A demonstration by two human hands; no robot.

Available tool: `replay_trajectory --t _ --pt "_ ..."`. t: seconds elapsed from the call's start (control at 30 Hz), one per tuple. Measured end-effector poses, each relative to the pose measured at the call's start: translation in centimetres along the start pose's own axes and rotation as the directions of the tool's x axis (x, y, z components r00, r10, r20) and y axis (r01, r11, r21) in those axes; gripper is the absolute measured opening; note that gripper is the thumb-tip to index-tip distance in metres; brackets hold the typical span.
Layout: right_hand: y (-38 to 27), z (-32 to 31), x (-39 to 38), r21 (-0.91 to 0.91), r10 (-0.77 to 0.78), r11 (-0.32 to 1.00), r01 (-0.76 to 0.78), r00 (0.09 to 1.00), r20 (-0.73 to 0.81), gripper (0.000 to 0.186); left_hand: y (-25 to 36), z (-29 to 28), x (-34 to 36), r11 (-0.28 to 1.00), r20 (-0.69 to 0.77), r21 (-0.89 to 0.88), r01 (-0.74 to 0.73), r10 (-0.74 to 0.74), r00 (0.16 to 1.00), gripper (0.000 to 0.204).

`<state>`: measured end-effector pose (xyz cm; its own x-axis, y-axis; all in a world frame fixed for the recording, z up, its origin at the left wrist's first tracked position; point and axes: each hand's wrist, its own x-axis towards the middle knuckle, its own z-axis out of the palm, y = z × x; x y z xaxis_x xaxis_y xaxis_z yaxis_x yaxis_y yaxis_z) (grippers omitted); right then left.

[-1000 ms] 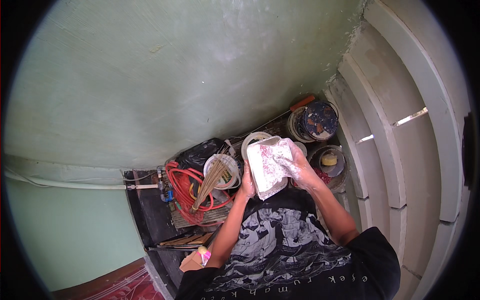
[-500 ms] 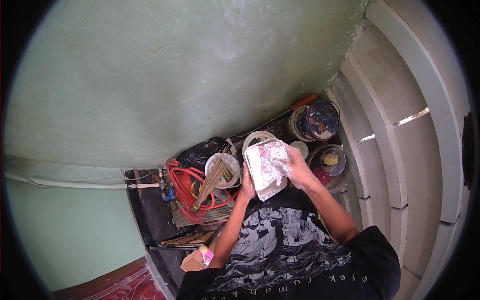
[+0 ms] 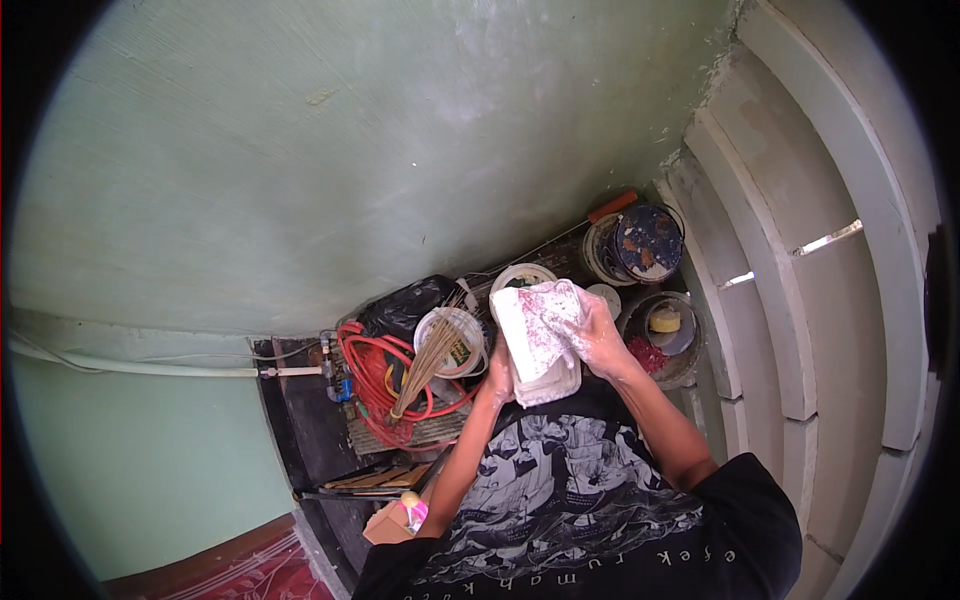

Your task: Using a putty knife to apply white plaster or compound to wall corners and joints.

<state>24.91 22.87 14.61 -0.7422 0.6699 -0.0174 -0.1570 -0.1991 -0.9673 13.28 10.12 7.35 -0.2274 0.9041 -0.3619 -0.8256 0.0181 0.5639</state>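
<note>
Both my hands are together in front of my chest. On the left side, my left hand (image 3: 499, 374) is closed round the edge of a white, shallow rectangular container (image 3: 550, 389), which looks like a plastic tub. My right hand (image 3: 601, 342) grips a white, crumpled cloth-like piece (image 3: 545, 312) with reddish marks and presses it over the container's far part. White residue coats my right fingers. The cloth and fingers hide most of the container's inside, and I cannot tell what it holds.
A white bucket (image 3: 466, 362) with a bundle of thin sticks (image 3: 436, 352) stands left, beside a coiled red hose (image 3: 362, 375). Behind my hands is another bucket (image 3: 520, 275). A paint-stained pail (image 3: 648, 243) and a basin with a yellow sponge (image 3: 664, 320) are right.
The cloth-like piece has shifted over the container under my right hand, and more of the container's near end shows. Both hands keep their hold.
</note>
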Motion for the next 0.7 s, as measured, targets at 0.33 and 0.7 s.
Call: replay_trajectory --t 0.33,0.7 --pt "-6.2 1.0 0.0 -0.006 0.004 1.0 -0.004 0.999 -0.041 0.031 1.7 -0.3 0.1 0.963 0.013 -0.263 -0.056 0.061 0.998 0.069" --pt "-6.0 1.5 -2.3 -0.727 -0.173 0.67 0.151 0.984 0.045 0.056 2.8 1.5 0.9 0.894 0.067 0.043 -0.446 0.443 0.894 0.069"
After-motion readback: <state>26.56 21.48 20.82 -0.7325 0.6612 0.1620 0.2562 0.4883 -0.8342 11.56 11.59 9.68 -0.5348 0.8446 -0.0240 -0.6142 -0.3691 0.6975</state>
